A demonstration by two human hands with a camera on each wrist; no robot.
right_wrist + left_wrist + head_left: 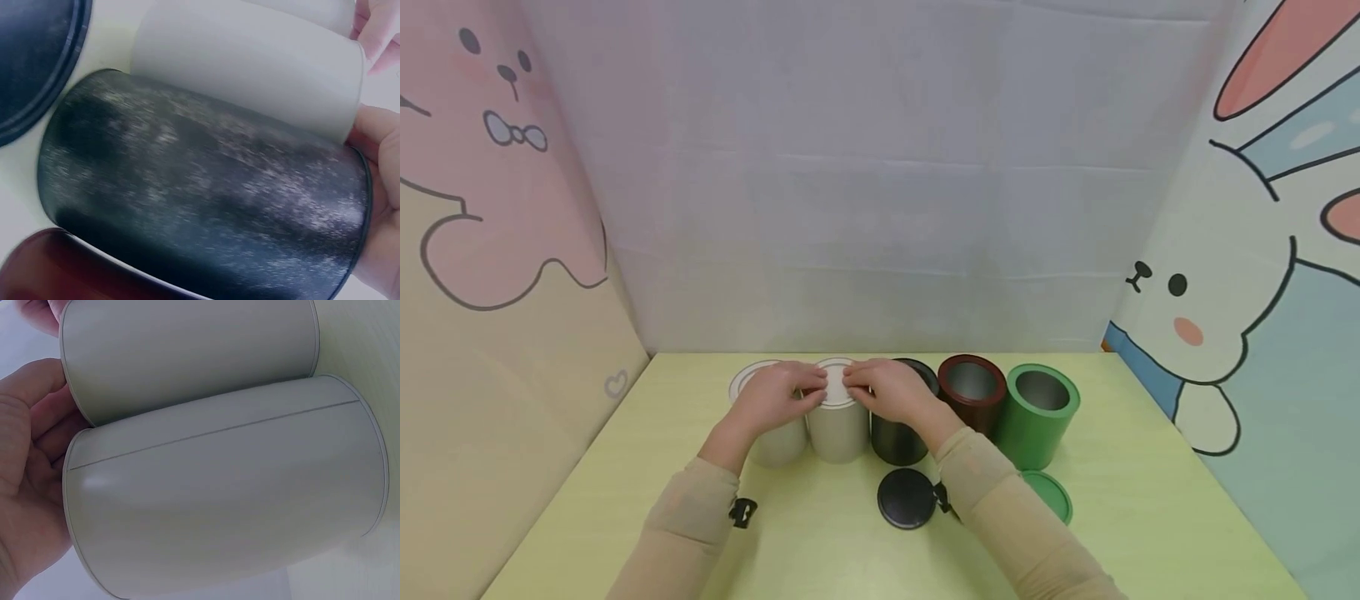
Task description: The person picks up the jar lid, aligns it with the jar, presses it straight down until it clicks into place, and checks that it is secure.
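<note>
Both hands meet over the second can from the left, an off-white can [838, 437] with a white lid [836, 390] on top. My left hand [775, 396] touches the lid's left side with its fingertips, and my right hand [891, 390] touches the right side. The lid's middle shows between them. Beneath the left hand stands another off-white can [231, 494], upright with a pale top. Under the right hand is a black can [206, 181], its top partly hidden by the hand.
To the right stand an open dark red can [973, 404] and an open green can [1037, 429]. In front lie a black lid [906, 498] and a green lid [1051, 497], partly covered by the right sleeve. The pale yellow table [820, 542] ends at a white cloth wall [880, 208].
</note>
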